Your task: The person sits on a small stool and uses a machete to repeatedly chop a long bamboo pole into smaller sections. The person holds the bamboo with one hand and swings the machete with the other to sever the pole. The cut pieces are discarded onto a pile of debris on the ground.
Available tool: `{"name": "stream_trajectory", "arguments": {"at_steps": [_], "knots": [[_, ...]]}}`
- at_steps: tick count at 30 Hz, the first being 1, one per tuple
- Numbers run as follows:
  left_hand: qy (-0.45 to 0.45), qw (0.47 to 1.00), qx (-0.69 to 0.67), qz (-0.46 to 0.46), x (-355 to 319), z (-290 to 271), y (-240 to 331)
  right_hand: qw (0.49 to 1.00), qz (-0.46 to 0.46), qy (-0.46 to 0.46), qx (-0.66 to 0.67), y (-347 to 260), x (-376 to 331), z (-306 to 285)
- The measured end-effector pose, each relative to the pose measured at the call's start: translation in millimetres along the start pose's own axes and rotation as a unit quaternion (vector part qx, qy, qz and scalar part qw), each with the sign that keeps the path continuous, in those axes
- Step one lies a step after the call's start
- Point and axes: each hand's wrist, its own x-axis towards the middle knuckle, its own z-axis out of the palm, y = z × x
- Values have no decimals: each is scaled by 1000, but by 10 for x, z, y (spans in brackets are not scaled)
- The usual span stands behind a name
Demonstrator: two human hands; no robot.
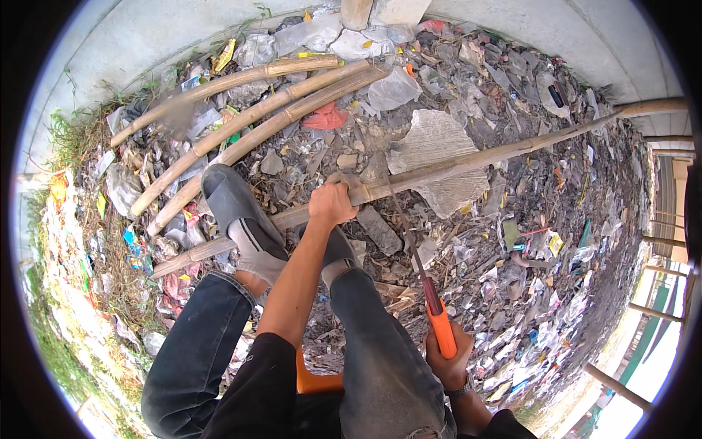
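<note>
A long bamboo pole (468,162) lies slantwise across the ground, from lower left to the wall at upper right. My left hand (333,203) is closed around it near the middle. In my right hand (447,358) is the orange handle of a handsaw (418,260), whose narrow dark blade reaches up to the pole just right of my left hand. The blade's tip meets the pole; how deep it sits there I cannot tell. My left shoe (238,201) rests on or against the pole, and the other shoe is partly hidden by my left arm.
Three cut bamboo lengths (248,126) lie side by side at upper left. A flat concrete slab (439,157) lies under the pole. Litter and rubble (526,293) cover the ground. A pale wall (183,33) curves behind. Part of an orange seat (314,377) shows beneath me.
</note>
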Motion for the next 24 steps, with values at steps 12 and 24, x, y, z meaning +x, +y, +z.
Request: {"name": "stream_trajectory", "arguments": {"at_steps": [12,24], "knots": [[-47,998,-18,-23,-167,111,235,980,-169,95,48,-471,1857,1194],[-52,997,-47,15,-137,-142,117,995,8,94,17,480,-322,-124]]}}
